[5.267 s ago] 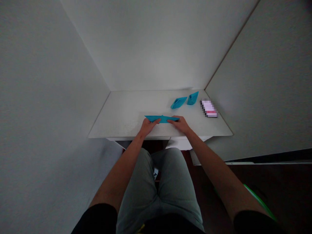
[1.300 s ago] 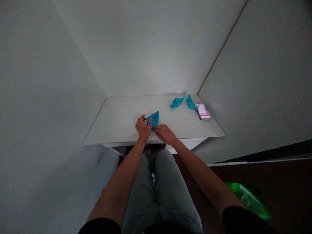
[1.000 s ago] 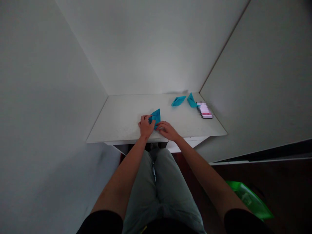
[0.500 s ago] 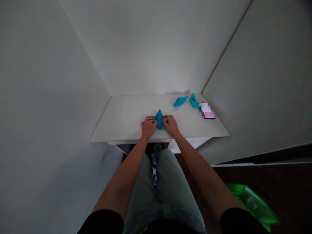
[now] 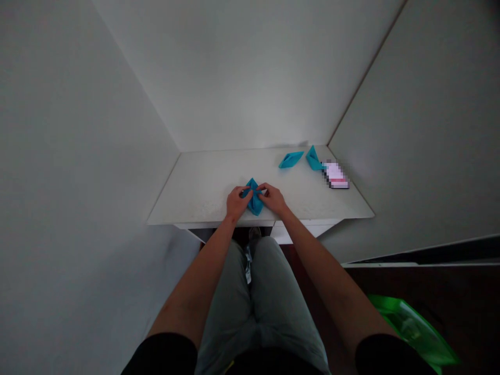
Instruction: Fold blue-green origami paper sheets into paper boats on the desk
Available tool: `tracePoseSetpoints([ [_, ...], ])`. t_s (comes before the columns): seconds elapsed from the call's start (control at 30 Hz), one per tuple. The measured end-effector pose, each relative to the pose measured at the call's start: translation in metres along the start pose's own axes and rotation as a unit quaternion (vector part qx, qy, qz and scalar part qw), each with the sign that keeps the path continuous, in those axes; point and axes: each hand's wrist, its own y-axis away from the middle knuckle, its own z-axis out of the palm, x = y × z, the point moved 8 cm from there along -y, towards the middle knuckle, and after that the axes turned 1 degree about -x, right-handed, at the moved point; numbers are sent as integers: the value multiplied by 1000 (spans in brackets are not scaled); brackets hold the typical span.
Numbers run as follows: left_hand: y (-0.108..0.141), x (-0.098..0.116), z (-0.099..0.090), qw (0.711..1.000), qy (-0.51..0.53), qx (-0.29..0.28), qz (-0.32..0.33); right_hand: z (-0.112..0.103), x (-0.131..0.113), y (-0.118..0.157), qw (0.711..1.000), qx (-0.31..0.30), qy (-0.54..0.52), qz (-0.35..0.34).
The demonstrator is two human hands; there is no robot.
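Note:
Near the front edge of the white table (image 5: pixel 203 182), a folded piece of blue paper (image 5: pixel 255 205) is between my two hands. My left hand (image 5: pixel 237 202) pinches its left side, with thumb and fingers closed on the paper. On the opposite side my right hand (image 5: pixel 272 198) grips the right edge in the same way. The paper is spread into a diamond-like shape with a crease down its middle; parts of it are hidden behind my fingers.
Two folded blue paper boats, one lying tilted (image 5: pixel 291 160) and one more upright (image 5: pixel 313 159), rest at the table's back right. Beside them lies a phone (image 5: pixel 336 176), its screen blurred. Walls enclose the table's back and sides. A green bag (image 5: pixel 414 330) is at lower right.
The blue paper has gone from a narrower pointed shape to a wider, more opened one. Both hands stay on it, fingers shifted slightly. The view has moved a little.

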Motion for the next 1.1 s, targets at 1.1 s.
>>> tracePoseSetpoints([
  [1.1,2,-7,14,995,94,-33,-30,-7,2,2,989,-6,-147,2],
])
